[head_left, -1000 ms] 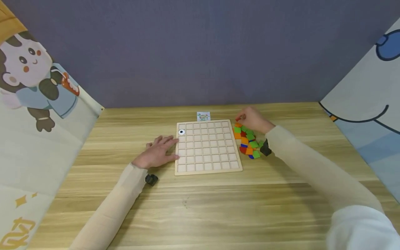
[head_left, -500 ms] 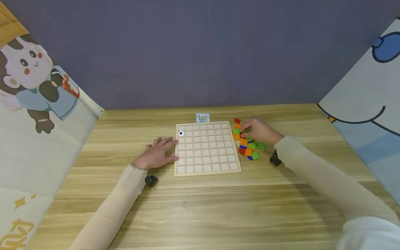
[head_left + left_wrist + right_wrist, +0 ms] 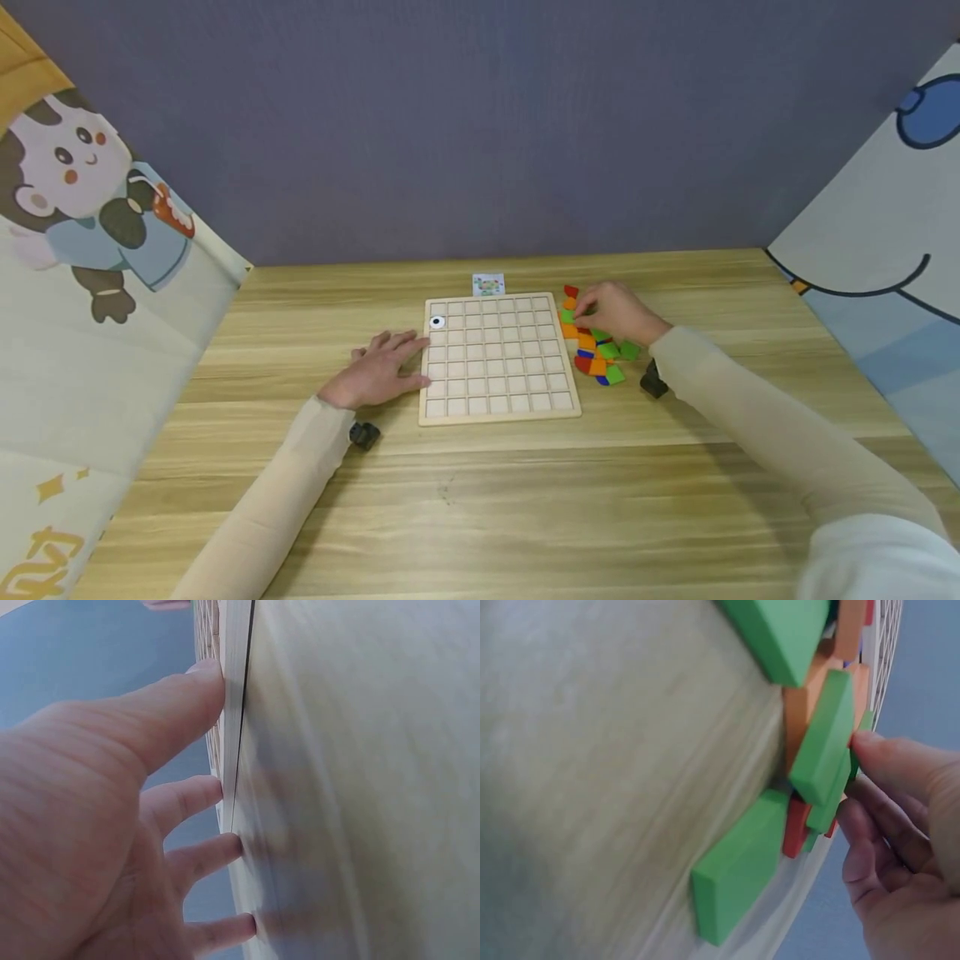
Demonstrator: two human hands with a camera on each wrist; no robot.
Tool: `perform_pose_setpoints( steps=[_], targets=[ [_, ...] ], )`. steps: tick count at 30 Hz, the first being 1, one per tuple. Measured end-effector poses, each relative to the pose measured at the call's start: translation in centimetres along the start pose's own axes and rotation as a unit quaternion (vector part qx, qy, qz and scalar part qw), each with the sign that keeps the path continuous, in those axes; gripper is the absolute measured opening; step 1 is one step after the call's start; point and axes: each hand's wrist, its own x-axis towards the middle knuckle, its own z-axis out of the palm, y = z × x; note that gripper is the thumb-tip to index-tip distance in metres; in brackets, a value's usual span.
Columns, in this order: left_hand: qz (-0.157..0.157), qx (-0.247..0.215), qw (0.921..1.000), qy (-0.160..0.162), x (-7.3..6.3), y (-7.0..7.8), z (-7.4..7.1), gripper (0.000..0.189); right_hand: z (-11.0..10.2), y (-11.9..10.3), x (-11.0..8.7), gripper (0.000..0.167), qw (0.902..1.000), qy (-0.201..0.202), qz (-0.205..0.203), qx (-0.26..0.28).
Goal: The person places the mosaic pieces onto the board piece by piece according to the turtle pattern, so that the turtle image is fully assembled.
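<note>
The left hand (image 3: 375, 371) lay at the left edge of the board (image 3: 498, 354), its fingers spread apart and its thumb and index finger touching the rim (the left wrist view showed other fingertips down against the bench (image 3: 465, 500)). It held nothing.

The right hand (image 3: 618, 312) was over the far part of the pile (image 3: 597, 366), just right of the board. Its fingers were bent, with the thumb and fingertips close together at the edge of some green tiles; whether they were clamped on one, I could not tell.

The pile, made up of green, orange, red and blue tiles, lay along the right side of the board, several tiles overlapping and tilted. A red tile (image 3: 571, 291) was at its far end, with an orange tile (image 3: 570, 303) just nearer. One green tile (image 3: 628, 350) lay at the right of the pile, below the wrist.

The board lay flat, ruled into square cells. The eye disc (image 3: 437, 322), white with a dark centre, sat in the left column, second row from the far side. A small printed card (image 3: 488, 284) lay at the board's far edge. Beyond the bench stood a dark panel (image 3: 487, 142).
</note>
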Motion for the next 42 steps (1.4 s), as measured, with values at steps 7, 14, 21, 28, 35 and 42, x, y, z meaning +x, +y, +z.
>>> perform_pose_setpoints(
  steps=[7,14,21,28,35,42],
  targets=[
    [0.002,0.0,1.0,0.003,0.0,-0.1,0.1,0.071,-0.1,0.2,0.0,0.017,0.9996,-0.009,0.014,0.021],
    [0.002,-0.001,1.0,0.003,0.0,-0.3,0.2,0.071,0.2,-1.3,0.5,0.018,0.9994,0.003,-0.017,0.03],
    [-0.004,-0.004,1.0,0.003,-0.1,-0.3,0.2,0.071,3.0,-6.6,2.8,0.009,0.9916,-0.014,-0.119,0.049],
    [-0.005,0.003,1.0,0.003,0.2,-0.3,0.3,0.072,6.4,-12.1,5.8,0.01,0.9838,-0.045,-0.172,0.024],
    [-0.017,-0.009,0.9998,-0.001,0.3,-0.3,0.1,0.073,8.5,-15.0,8.0,0.009,0.986,-0.068,-0.151,0.016],
    [-0.018,-0.01,0.9998,-0.007,0.2,-0.4,0.1,0.074,9.3,-15.9,8.2,0.009,0.9864,-0.076,-0.144,0.024]
  ],
)
